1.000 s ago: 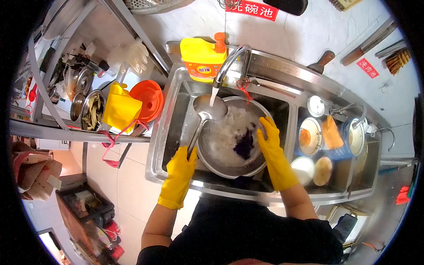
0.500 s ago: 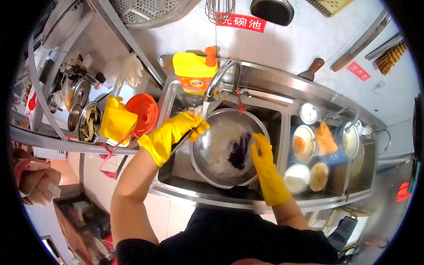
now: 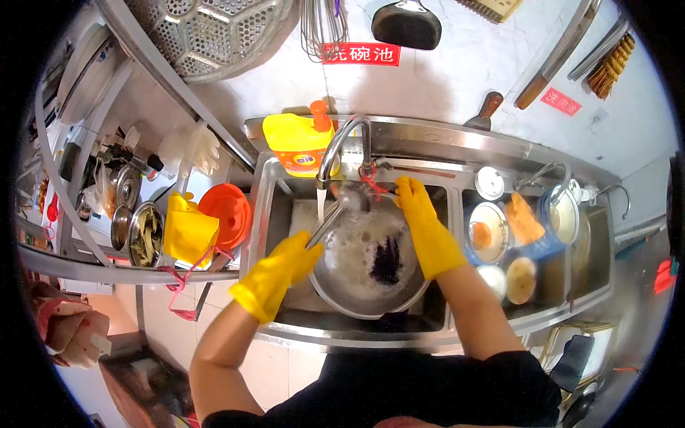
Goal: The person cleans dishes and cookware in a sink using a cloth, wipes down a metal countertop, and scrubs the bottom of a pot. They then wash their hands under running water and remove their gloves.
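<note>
A large round metal basin [image 3: 335, 299] of cloudy, foamy water sits in the sink, with a dark patch in the water. My left hand [image 3: 289, 260], in a yellow rubber glove, is wrapped round the handle of a long metal utensil [image 3: 327, 222]. Its blurred far end lies over the basin's back left, beside the stream from the faucet [image 3: 345, 135]. My right hand [image 3: 421, 214], gloved too, reaches over the basin's back right rim. Its fingers are bent together near the red tie [image 3: 372, 178] at the faucet's base; what they grip is hidden.
A yellow detergent jug [image 3: 296, 146] stands behind the sink on the left. Bowls and a blue container [image 3: 472, 228] fill the right sink. Outside the left edge are an orange-red bucket [image 3: 227, 214] and a yellow cloth-like item [image 3: 189, 232]. Tools hang on the wall.
My right hand has moved from the basin's right side up to its back rim by the faucet. My left hand has come down towards me, and the utensil now reaches over the basin.
</note>
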`<state>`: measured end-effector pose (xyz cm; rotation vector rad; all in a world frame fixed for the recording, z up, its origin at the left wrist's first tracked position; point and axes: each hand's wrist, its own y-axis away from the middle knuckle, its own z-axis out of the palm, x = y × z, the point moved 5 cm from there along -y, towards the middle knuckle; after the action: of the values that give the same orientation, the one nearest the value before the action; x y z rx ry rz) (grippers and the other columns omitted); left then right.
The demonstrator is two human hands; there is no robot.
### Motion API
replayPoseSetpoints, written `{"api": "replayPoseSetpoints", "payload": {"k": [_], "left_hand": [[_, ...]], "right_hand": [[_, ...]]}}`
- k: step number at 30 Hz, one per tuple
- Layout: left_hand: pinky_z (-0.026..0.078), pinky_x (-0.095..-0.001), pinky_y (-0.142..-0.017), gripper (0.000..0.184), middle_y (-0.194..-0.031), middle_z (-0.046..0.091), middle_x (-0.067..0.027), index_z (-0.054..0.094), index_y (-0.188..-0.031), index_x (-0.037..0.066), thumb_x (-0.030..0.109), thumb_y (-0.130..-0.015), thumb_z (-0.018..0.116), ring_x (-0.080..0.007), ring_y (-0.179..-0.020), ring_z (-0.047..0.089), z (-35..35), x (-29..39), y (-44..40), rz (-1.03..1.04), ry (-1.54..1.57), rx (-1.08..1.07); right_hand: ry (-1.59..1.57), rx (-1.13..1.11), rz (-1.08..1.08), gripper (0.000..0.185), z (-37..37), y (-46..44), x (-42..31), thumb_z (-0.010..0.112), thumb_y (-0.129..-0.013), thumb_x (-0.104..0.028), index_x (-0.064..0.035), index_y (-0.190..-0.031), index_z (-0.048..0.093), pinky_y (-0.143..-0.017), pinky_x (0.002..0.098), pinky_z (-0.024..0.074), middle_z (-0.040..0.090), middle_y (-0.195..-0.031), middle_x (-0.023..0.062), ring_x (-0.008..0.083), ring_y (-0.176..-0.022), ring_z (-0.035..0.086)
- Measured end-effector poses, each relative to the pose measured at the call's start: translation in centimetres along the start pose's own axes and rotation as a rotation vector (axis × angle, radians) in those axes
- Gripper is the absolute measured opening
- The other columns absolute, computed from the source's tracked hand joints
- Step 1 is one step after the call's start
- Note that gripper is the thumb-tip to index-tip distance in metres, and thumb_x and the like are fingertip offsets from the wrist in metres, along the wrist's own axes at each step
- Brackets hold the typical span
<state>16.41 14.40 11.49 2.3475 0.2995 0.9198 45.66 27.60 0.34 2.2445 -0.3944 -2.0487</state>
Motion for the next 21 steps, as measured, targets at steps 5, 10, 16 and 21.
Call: {"api": "replayPoseSetpoints", "payload": {"k": [5,10,16,21], "left_hand": [[0.043,-0.0295,-0.048,0.030,-0.072,0.062,-0.0079,0.062,-0.104,0.007,0.035,-0.094,0.063,-0.0164,-0.056,0.056,1.5,-4.7,7.5,-0.260,0.236,-0.092],[0.044,-0.0317,-0.050,0.032,-0.072,0.063,-0.0079,0.063,-0.103,0.009,0.039,-0.094,0.063,-0.0192,-0.057,0.058,5.9,-9.5,10.8,-0.220,0.249,-0.047],[0.049,-0.0522,-0.066,0.029,-0.084,0.068,-0.0175,0.063,-0.098,0.012,0.041,-0.092,0.059,-0.0420,-0.077,0.065,7.3,-8.3,10.5,0.281,-0.421,0.055],[0.050,-0.0479,-0.066,0.024,-0.085,0.068,-0.0136,0.062,-0.097,0.014,0.038,-0.092,0.059,-0.0361,-0.078,0.066,7.3,-3.1,10.2,0.613,-0.564,0.097]], "right_hand": [[0.183,-0.191,0.001,0.041,3.7,-7.3,-1.6,0.055,-0.099,-0.034,0.0052,-0.108,0.063,-0.061,0.0302,0.0525,0.068,-0.083,0.0100,0.0199,-0.066,0.063],[0.819,-0.278,-0.375,0.029,6.7,-9.1,-4.7,0.053,-0.093,-0.030,-0.0040,-0.099,0.066,-0.071,0.0461,0.0540,0.069,-0.092,0.0160,0.0334,-0.079,0.067],[0.665,-0.766,-1.163,0.026,9.1,9.4,-7.2,0.068,-0.079,-0.031,-0.0091,-0.094,0.068,-0.072,0.0466,0.0507,0.068,-0.085,0.0150,0.0329,-0.079,0.065],[0.983,-0.984,-1.085,0.041,6.7,22.8,-4.7,0.075,-0.076,-0.040,-0.0118,-0.104,0.069,-0.076,0.0492,0.0503,0.069,-0.091,0.0147,0.0385,-0.085,0.064]]}}
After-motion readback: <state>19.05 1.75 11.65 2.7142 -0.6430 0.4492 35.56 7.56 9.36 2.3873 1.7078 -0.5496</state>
